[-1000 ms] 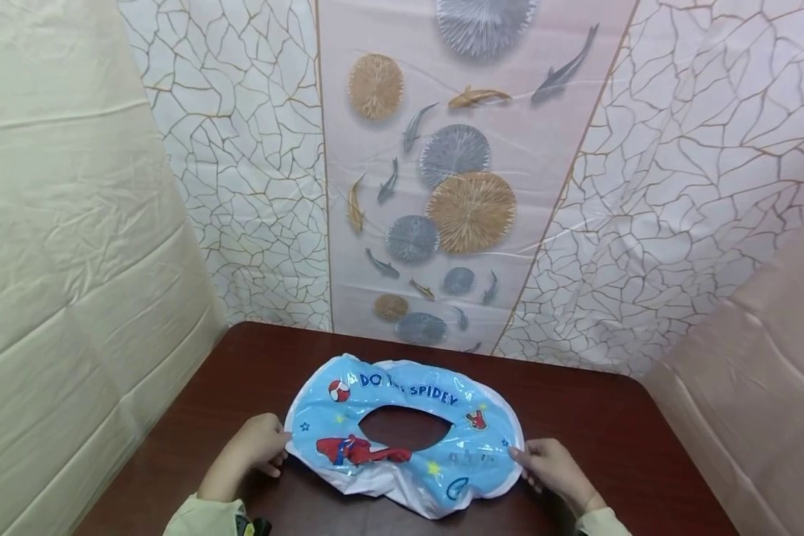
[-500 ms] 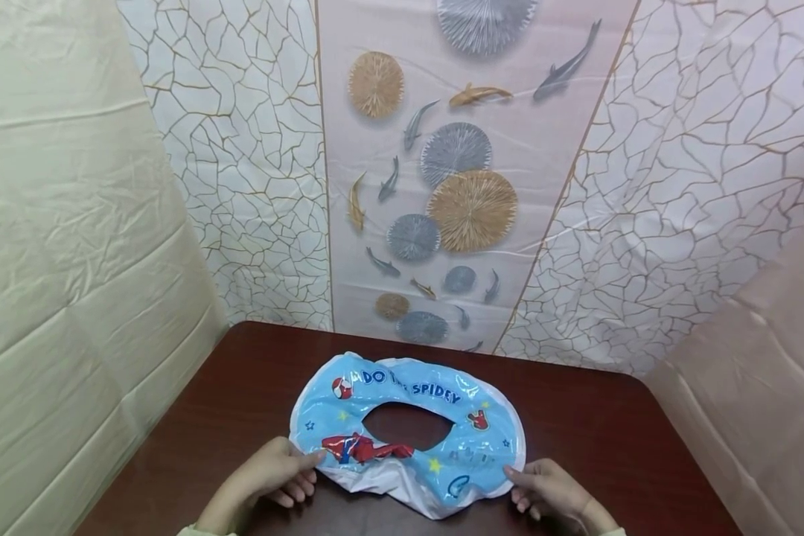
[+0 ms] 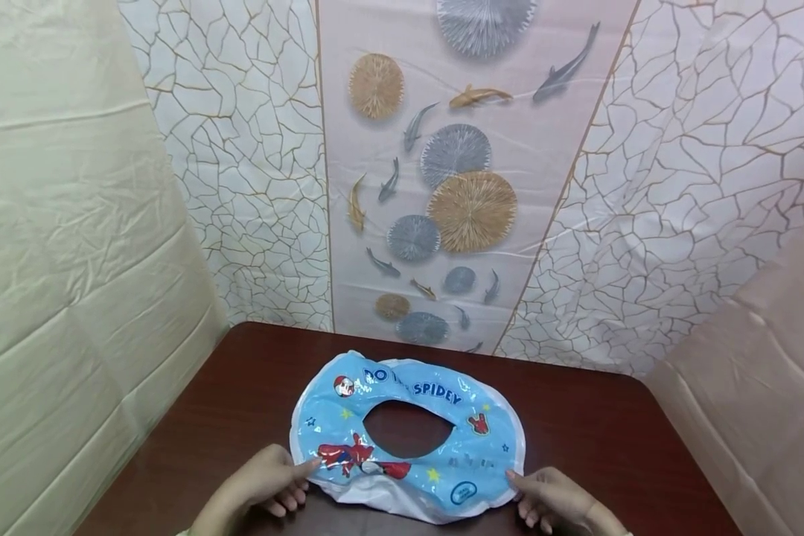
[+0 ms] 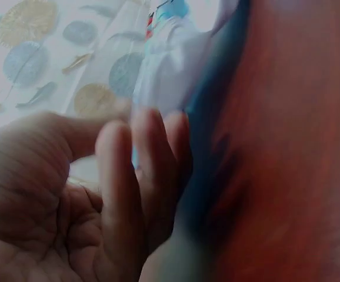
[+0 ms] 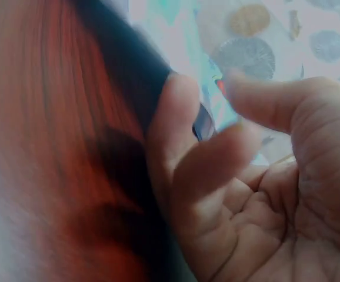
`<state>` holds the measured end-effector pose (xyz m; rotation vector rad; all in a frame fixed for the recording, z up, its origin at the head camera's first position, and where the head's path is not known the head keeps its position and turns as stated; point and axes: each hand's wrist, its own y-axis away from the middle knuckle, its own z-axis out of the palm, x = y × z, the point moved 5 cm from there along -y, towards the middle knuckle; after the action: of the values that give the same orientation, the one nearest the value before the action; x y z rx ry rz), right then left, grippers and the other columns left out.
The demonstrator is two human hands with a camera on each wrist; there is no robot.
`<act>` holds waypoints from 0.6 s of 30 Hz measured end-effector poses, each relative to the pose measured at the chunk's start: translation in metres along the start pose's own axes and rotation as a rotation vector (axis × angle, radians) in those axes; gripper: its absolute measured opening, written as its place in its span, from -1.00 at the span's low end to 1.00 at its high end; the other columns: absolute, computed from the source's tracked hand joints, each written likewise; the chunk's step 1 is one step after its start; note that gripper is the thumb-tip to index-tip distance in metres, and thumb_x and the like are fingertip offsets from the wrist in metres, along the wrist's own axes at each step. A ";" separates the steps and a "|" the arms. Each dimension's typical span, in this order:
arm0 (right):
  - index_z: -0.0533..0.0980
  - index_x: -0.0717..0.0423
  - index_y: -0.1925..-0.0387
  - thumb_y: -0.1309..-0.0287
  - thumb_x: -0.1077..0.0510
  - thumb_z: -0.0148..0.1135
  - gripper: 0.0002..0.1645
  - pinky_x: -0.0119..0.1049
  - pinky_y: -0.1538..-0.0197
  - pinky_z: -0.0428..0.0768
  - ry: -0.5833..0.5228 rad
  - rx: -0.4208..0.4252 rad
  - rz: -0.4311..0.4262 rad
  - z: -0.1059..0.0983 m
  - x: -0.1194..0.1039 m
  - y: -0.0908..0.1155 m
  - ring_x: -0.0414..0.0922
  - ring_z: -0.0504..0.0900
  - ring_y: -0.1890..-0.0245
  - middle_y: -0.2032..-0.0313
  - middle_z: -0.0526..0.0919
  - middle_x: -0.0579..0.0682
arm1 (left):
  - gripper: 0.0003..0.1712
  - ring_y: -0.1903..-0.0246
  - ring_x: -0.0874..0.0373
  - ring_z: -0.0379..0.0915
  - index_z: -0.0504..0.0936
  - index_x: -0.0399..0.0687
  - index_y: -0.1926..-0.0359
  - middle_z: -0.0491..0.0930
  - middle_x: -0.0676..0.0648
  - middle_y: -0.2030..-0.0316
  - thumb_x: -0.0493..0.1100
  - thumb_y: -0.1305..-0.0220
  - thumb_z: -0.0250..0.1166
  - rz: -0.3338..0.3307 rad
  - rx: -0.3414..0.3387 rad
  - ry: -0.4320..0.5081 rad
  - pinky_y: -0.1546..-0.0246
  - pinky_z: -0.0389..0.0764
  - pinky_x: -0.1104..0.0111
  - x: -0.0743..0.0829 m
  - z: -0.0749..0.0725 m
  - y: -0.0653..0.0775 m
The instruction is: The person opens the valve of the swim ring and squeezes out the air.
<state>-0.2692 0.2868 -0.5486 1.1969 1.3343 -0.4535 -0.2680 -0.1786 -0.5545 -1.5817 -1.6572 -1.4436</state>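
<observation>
A soft, slack blue swim ring (image 3: pixel 402 376) with white edges, a red cartoon figure and the lettering "DO THE SPIDEY" lies on the table in the head view. Its near edge is wrinkled and shows the white underside. My left hand (image 3: pixel 268 476) pinches the near left edge, thumb on top and fingers underneath. At the near right edge my right hand (image 3: pixel 552 497) pinches the ring in the same way. The left wrist view shows curled fingers beside the white vinyl; in the right wrist view, thumb and fingers meet at the ring's blurred edge.
The dark red-brown wooden table (image 3: pixel 596 417) has rounded far corners. Behind it hangs a patterned cloth (image 3: pixel 422 164) with fish and round motifs. Pale cloth walls (image 3: pixel 74 223) stand on the left and right sides.
My left hand has shifted from the ring's left side to its near left edge. My right hand has slid slightly nearer. The near part of the ring is spread flatter, with its printed figure less folded.
</observation>
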 end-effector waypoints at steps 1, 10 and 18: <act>0.60 0.22 0.41 -0.47 -0.15 0.06 -0.45 -0.45 0.60 0.43 -0.025 -0.007 0.018 0.002 0.002 0.002 -0.31 0.54 0.63 0.62 0.61 -0.12 | -0.36 0.72 0.26 0.50 0.67 -0.21 0.53 0.65 -0.06 0.63 0.30 -0.30 0.29 -0.012 -0.012 0.006 0.70 0.55 0.41 -0.002 0.003 0.001; 0.57 0.14 0.45 -0.51 0.09 0.03 -0.61 -0.49 0.54 0.48 -0.154 -0.086 -0.073 0.013 0.002 0.004 -0.32 0.59 0.56 0.52 0.65 -0.09 | -0.54 0.66 0.30 0.57 0.70 -0.23 0.48 0.68 -0.08 0.59 0.09 -0.28 0.39 -0.015 -0.101 0.111 0.65 0.56 0.47 -0.004 0.020 0.009; 0.59 0.11 0.46 -0.46 0.00 0.12 -0.61 -0.50 0.52 0.44 -0.077 -0.056 -0.005 0.011 0.004 0.007 -0.35 0.51 0.61 0.58 0.62 -0.12 | -0.54 0.72 0.31 0.48 0.69 -0.20 0.53 0.62 -0.03 0.65 0.09 -0.30 0.38 0.005 -0.104 0.026 0.70 0.50 0.51 -0.003 0.016 0.015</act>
<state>-0.2568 0.2813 -0.5514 1.1194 1.2761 -0.4581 -0.2482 -0.1693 -0.5568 -1.6133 -1.5857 -1.5646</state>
